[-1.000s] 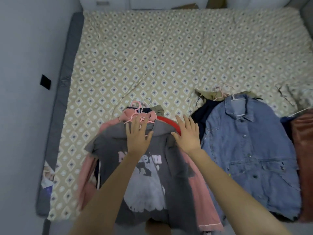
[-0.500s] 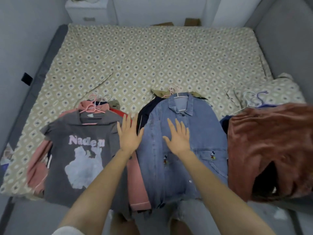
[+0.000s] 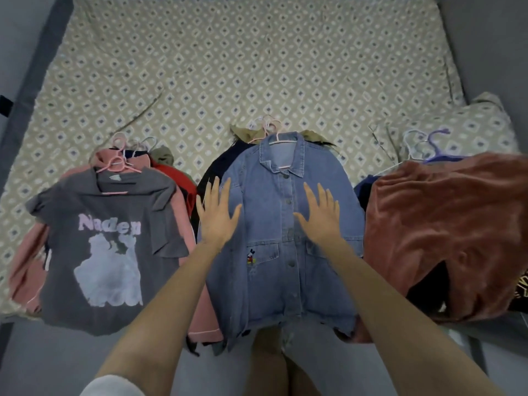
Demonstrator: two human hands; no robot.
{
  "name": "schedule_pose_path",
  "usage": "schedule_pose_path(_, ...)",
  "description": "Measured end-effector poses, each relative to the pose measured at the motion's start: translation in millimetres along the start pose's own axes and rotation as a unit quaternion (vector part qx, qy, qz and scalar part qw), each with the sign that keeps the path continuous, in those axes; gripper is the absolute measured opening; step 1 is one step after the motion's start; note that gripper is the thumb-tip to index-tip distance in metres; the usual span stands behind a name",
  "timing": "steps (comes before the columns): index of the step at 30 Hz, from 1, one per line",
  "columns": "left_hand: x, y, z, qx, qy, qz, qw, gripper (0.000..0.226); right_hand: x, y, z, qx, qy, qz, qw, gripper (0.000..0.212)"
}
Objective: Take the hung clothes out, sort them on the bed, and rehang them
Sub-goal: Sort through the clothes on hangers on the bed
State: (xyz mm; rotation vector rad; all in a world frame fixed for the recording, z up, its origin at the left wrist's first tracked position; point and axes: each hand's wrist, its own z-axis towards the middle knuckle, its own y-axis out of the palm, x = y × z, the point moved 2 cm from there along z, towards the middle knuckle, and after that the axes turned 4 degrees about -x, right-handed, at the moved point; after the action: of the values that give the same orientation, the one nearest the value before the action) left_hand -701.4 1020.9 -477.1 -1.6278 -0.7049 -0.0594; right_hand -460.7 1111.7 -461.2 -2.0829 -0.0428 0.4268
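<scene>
Three piles lie side by side along the near edge of the bed point(image 3: 257, 67) in the head view, the only view supplied. The middle pile is topped by the denim jacket point(image 3: 271, 281), the left pile by a grey T-shirt point(image 3: 108, 238), the right pile by a rust-red garment point(image 3: 445, 224). Your left hand point(image 3: 218, 217) is flat with fingers spread over the jacket's left edge; your right hand point(image 3: 320, 215) is flat and spread over the opposite chest panel. Neither hand holds anything, and contact with the cloth cannot be confirmed from this angle. Note the jacket's long axis: it runs straight away from you, hem draped over the bed edge nearest you, collar farthest away. The white hanger point(image 3: 281, 140) sits in the collar, beyond your fingertips and roughly midway between both hands, so neither hand is clearly nearer. Any lift for rehanging would likely call for a forward reach to that hook. Expect difficulty in three places. Several hooks bunch together above the collar and cannot be counted. A dark garment and an olive one show only as edges under the jacket. The rust-red garment is cut off at the right border, and no rail or wardrobe is in view.
</scene>
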Motion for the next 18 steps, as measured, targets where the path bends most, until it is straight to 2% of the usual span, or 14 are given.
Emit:
schedule_pose_path(4,3.0,24.4,38.5,-0.015,-0.013,-0.007,1.000,0.068,16.9,-0.3,35.4,-0.014,0.014,0.003,1.000,0.076)
schedule_pose_path(12,7.3,84.8,131.4,-0.034,-0.003,-0.004,0.999,0.065,49.4,4.2,145.1,0.026,0.018,0.010,0.999,0.079)
schedule_pose_path(15,3.7,116.8,173.0,-0.022,0.005,0.004,1.000,0.059,62.7,15.7,194.9,0.032,0.013,0.011,0.999,0.080)
schedule_pose_path(18,-2.0,142.5,210.3,0.023,0.008,0.009,1.000,0.051,68.6,29.8,238.0,0.038,0.013,0.013,0.999,0.078)
